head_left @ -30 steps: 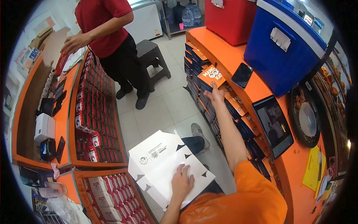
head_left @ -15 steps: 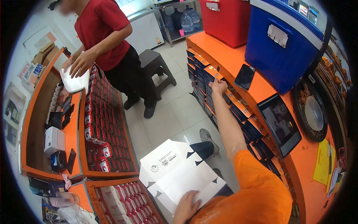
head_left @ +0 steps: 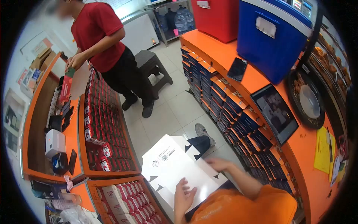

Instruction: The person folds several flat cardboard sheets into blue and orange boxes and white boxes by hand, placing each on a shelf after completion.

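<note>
Shift since earlier frame: our right hand [head_left: 219, 164] now lies back from the shelved dark boxes [head_left: 222, 115], beside the sheet's right flaps; the co-worker's panel [head_left: 66, 87] now shows red and green print.
Carton sheet [head_left: 169, 175]: rests across our lap, near centre, apparently so that our left hand [head_left: 183, 196] can steady it.
Left grip: wide, fingers loosely spread over the sheet.
Right grip: blurred; we cannot tell whether it pinches anything.
Material: smooth white card, flat-creased, with angular flaps and dark-looking notches.
</note>
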A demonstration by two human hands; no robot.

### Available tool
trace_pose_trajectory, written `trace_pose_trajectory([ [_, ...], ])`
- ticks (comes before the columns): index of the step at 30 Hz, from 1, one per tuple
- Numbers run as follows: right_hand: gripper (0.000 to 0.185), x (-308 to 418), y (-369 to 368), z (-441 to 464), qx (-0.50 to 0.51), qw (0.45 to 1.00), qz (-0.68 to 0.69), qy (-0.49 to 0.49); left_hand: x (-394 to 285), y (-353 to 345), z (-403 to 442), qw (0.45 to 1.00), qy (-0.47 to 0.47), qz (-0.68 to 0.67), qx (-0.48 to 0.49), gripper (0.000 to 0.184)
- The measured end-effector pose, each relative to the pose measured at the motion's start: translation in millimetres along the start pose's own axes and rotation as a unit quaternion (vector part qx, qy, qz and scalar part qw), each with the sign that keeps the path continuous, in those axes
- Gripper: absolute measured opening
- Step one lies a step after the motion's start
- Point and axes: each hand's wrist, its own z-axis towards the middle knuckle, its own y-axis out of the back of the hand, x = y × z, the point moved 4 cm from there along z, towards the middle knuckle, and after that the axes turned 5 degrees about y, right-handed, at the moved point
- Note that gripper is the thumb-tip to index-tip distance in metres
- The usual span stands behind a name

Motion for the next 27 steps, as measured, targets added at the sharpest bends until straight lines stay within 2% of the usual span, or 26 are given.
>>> trace_pose_trajectory([
  [1,0.049,-66,-20,16,0.029,0.997,0.025,0.062,-4,-5,4,0.999,-0.003,-0.052,-0.016,0.047],
  [2,0.058,-31,-48,-9,-0.053,0.995,-0.054,0.069,-2,-11,10,0.995,-0.006,-0.094,0.021,0.05],
  [3,0.06,-22,-75,-17,0.039,0.997,0.038,0.05,3,-19,15,0.989,-0.006,-0.137,0.058,0.052],
  [4,0.061,-16,-87,-21,-0.028,0.992,-0.057,0.105,2,-19,17,0.999,-0.031,-0.016,0.031,0.04],
  [5,0.062,-10,-93,-26,-0.095,0.971,-0.154,0.157,1,-21,16,0.999,-0.033,-0.015,0.038,0.04],
  [6,0.062,-1,-94,-33,-0.102,0.971,-0.152,0.156,-9,-20,15,0.992,0.015,-0.116,0.052,0.033],
  [7,0.061,14,-90,-38,-0.055,0.982,-0.092,0.155,-12,-18,14,0.972,0.065,-0.214,0.066,0.027],
  [8,0.061,25,-85,-40,-0.008,0.987,-0.033,0.156,17,-21,21,0.905,0.128,-0.392,0.101,0.021],
  [9,0.061,31,-78,-41,-0.014,0.987,-0.031,0.157,16,-17,21,0.906,0.127,-0.389,0.107,0.021],
  [11,0.058,34,-85,-47,0.065,0.976,-0.093,0.184,11,-10,15,0.961,0.092,-0.24,0.101,0.021],
  [13,0.053,33,-91,-41,0.077,0.978,-0.004,0.196,-5,-3,6,0.956,0.06,-0.285,0.013,0.022],
  [15,0.058,48,-88,-51,0.028,0.963,0.174,0.205,-9,12,2,0.925,0.071,-0.334,-0.167,0.022],
  [16,0.054,62,-89,-63,0.0,0.932,0.195,0.306,-18,16,0,0.927,0.071,-0.331,-0.162,0.022],
  [17,0.054,75,-94,-73,-0.004,0.931,0.196,0.308,-30,25,-3,0.924,0.045,-0.328,-0.189,0.021],
  [18,0.045,96,-98,-89,-0.052,0.906,0.039,0.418,-38,30,-4,0.92,0.019,-0.326,-0.216,0.022],
  [19,0.036,109,-105,-101,-0.099,0.847,-0.118,0.51,-39,29,-2,0.923,0.019,-0.322,-0.212,0.022],
  [20,0.029,112,-108,-104,-0.184,0.778,-0.215,0.561,-46,27,0,0.927,-0.07,-0.314,-0.191,0.022],
  [21,0.029,114,-105,-104,-0.19,0.777,-0.215,0.561,-53,25,1,0.924,-0.16,-0.306,-0.167,0.023],
  [23,0.027,124,-94,-106,-0.236,0.73,-0.301,0.567,-53,22,-1,0.942,-0.165,-0.262,-0.127,0.029],
  [25,0.022,130,-95,-107,-0.245,0.725,-0.313,0.563,-62,14,-10,0.943,-0.279,-0.069,-0.168,0.043],
  [26,0.019,132,-97,-108,-0.26,0.723,-0.333,0.546,-60,10,-11,0.951,-0.266,-0.065,-0.143,0.055],
  [27,0.017,133,-97,-108,-0.274,0.72,-0.355,0.53,-67,7,-17,0.951,-0.267,-0.067,-0.143,0.055],
])
